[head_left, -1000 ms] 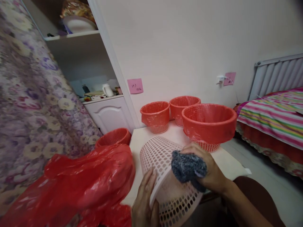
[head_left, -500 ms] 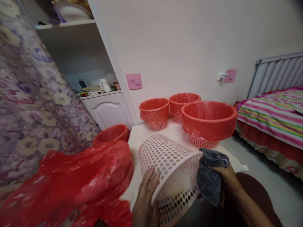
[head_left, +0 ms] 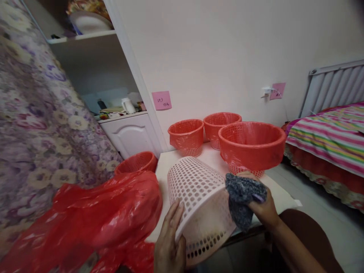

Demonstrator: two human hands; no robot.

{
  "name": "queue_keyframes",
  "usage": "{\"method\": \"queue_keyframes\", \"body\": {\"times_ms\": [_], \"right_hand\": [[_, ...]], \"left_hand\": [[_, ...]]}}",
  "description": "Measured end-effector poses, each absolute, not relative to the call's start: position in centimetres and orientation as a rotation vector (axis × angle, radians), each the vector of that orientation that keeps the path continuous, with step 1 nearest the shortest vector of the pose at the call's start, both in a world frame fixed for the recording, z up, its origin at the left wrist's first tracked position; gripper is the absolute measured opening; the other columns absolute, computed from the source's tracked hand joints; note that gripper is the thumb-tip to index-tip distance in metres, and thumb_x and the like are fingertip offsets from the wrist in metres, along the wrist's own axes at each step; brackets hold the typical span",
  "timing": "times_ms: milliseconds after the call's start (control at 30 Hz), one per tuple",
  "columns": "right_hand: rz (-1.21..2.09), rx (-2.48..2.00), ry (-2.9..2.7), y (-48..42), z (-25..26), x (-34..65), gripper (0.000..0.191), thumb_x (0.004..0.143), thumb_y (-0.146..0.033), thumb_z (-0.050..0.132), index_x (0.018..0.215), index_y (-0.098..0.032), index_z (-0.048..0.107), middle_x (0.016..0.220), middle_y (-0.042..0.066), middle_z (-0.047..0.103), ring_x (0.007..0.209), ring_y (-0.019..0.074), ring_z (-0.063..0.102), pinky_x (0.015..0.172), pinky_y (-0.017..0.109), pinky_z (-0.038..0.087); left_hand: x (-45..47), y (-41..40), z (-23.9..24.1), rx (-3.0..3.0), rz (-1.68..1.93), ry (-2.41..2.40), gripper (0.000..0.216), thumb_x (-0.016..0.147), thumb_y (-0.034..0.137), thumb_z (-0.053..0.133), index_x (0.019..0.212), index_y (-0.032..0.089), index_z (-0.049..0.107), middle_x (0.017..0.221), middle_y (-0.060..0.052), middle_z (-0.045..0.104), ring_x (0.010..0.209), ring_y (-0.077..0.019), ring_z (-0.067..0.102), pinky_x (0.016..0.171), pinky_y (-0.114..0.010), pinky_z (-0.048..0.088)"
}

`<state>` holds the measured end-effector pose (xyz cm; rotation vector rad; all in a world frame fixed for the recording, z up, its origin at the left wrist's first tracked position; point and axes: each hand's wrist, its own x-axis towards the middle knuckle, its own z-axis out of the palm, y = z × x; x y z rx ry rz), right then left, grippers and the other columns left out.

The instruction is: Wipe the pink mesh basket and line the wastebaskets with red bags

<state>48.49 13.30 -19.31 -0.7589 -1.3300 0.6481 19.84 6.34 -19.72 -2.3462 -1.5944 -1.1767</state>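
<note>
A pale pink perforated plastic basket (head_left: pixel 196 182) lies tilted on its side on the white table, its mouth facing me. My left hand (head_left: pixel 170 239) grips the near rim, fingers on the outer wall and thumb at the inside edge. In my right hand (head_left: pixel 263 208) is a dark grey cloth (head_left: pixel 243 197), bunched up and pressed against the right part of the basket's rim. Brownish marks show on the basket's inner wall. Part of the right hand's fingers is hidden behind the cloth.
Red baskets lined with red plastic bags stand behind: one at left (head_left: pixel 186 136), one at the back (head_left: pixel 222 127), a large one at right (head_left: pixel 251 146). Another red basket (head_left: pixel 136 163) sits lower left. Red plastic bags (head_left: pixel 113 216) heap beside the white table (head_left: pixel 163 163). A bed (head_left: pixel 332 132) is at right.
My right hand has moved the cloth left and slightly up along the basket's rim. The basket has turned a little, and its inside shows more. My left hand still holds the rim.
</note>
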Motion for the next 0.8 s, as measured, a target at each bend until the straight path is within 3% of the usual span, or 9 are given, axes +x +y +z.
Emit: {"method": "queue_keyframes", "body": {"times_ms": [167,300,500,633,800], "right_hand": [[0.527,-0.742,-1.632,12.3,-16.6,46.8,0.053,0.06,-0.008,0.058,0.111,-0.024,0.062,0.107,0.005,0.063,0.103,0.0247,0.06,0.089,0.035,0.046],[0.63,-0.828,-1.585,12.9,-16.5,46.9,0.048,0.062,-0.007,0.059,0.108,-0.022,0.064,0.106,0.005,0.067,0.096,0.0225,0.063,0.084,0.033,0.049],[0.911,-0.972,-0.986,14.1,-23.6,49.2,0.033,0.056,-0.022,0.078,0.088,-0.02,0.073,0.087,0.004,0.077,0.087,0.028,0.069,0.082,0.039,0.054],[1.273,-0.951,-0.532,13.1,-28.3,48.9,0.028,0.054,-0.023,0.078,0.081,-0.02,0.075,0.074,0.003,0.077,0.067,0.0269,0.071,0.067,0.04,0.057],[1.291,-0.837,-0.38,13.0,-26.9,48.1,0.029,0.05,-0.018,0.08,0.078,-0.021,0.074,0.068,0.0,0.076,0.059,0.0233,0.069,0.059,0.035,0.056]], "left_hand": [[19.4,7.0,-18.7,-2.373,-1.161,-1.445,0.066,0.085,0.003,0.042,0.143,0.034,0.038,0.146,-0.003,0.051,0.136,-0.0147,0.044,0.11,-0.037,0.04],[19.1,7.5,-18.4,-2.373,-1.189,-1.418,0.059,0.088,0.008,0.044,0.141,0.033,0.042,0.145,-0.004,0.053,0.134,-0.0165,0.047,0.108,-0.037,0.043],[18.9,7.4,-19.0,-2.371,-1.255,-1.471,0.058,0.088,0.01,0.045,0.141,0.034,0.043,0.145,-0.005,0.053,0.134,-0.0189,0.048,0.106,-0.041,0.044],[18.9,7.3,-18.9,-2.362,-1.286,-1.487,0.061,0.086,0.006,0.044,0.14,0.034,0.044,0.143,-0.004,0.055,0.133,-0.0184,0.049,0.107,-0.043,0.043],[18.4,7.2,-19.0,-2.28,-1.319,-1.578,0.058,0.087,0.009,0.045,0.14,0.033,0.044,0.141,-0.005,0.056,0.133,-0.0191,0.049,0.109,-0.044,0.041]]}}
